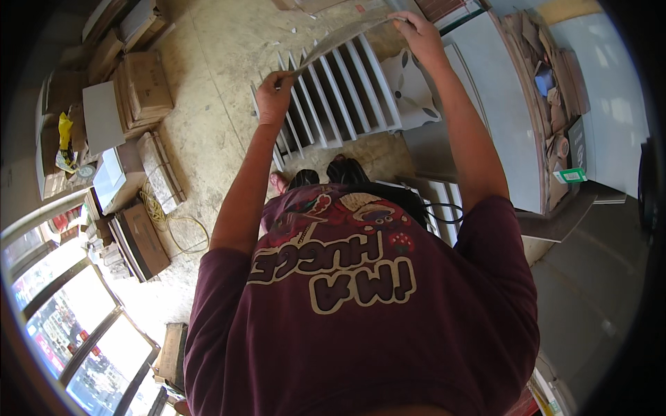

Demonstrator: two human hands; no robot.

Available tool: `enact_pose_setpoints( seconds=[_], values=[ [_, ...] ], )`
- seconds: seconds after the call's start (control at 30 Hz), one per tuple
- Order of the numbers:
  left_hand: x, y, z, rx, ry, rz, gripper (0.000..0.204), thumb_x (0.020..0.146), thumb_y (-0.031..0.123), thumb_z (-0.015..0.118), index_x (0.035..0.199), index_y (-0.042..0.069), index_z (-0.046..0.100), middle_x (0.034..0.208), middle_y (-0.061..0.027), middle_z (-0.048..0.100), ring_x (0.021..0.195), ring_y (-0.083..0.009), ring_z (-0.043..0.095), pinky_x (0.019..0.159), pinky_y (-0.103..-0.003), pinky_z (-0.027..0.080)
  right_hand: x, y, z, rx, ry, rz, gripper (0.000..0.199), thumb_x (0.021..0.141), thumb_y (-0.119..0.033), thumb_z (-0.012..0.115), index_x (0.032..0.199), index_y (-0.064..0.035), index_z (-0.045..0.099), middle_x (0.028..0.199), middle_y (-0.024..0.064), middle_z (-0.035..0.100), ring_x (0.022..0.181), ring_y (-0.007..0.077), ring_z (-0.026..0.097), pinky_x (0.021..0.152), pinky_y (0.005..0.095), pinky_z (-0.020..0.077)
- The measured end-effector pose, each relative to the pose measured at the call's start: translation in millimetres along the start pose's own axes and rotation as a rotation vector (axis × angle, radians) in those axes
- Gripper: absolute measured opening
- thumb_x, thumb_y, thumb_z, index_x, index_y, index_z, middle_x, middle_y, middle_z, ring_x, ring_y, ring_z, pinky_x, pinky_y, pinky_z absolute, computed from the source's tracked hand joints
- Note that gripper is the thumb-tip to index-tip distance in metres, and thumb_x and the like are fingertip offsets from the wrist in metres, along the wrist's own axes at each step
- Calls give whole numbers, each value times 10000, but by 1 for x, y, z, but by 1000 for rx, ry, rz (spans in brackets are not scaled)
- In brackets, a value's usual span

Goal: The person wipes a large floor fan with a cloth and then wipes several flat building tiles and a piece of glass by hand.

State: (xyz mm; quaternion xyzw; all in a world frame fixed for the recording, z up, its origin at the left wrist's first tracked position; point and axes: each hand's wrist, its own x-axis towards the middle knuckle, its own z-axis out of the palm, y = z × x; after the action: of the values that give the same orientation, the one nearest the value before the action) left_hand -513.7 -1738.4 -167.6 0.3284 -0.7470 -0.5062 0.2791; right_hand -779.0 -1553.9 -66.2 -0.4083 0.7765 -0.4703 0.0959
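Both hands grip thin grey tile (347, 35) edge-on.

A row of tiles (343, 87) stands on edge on the floor (222, 41) just ahead of the person's shoes (333, 173). Above it a thin sheet (340, 38) spans between the left hand (274, 93) and the right hand (420, 35). Stacked cardboard boxes (142, 87) lie to the left, a coiled cable (170, 222) near them. To the right stands a surface (506, 104) with cardboard scraps (548, 76) behind it.
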Motion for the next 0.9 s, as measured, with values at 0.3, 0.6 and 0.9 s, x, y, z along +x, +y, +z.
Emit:
enact_pose_setpoints(
  seconds=[0.3,0.6,0.9],
  values=[
    [-82,-43,38,180,-486,-162,162,743,167,632,860,58,659,779,-132,630,737,-257,619,642,-348,478,-140,109,-17,-15,-365,518,282,823,-204,572,1044,-31,595,786,21,567,685,107,518,653,249,411],
    [-130,-40,-3,70,-727,-299,173,751,168,625,855,32,654,754,-99,642,709,-175,618,658,-303,485,-180,52,-26,271,-495,822,265,844,-177,534,1048,-14,578,892,50,609,802,127,605,716,248,473],
    [-56,17,-43,-129,-417,-141,119,838,66,564,931,5,605,741,-18,601,701,-75,556,645,-219,453,-82,14,-13,331,-261,429,242,877,-134,530,1068,9,573,892,52,608,804,127,613,728,242,475]
  ],
)
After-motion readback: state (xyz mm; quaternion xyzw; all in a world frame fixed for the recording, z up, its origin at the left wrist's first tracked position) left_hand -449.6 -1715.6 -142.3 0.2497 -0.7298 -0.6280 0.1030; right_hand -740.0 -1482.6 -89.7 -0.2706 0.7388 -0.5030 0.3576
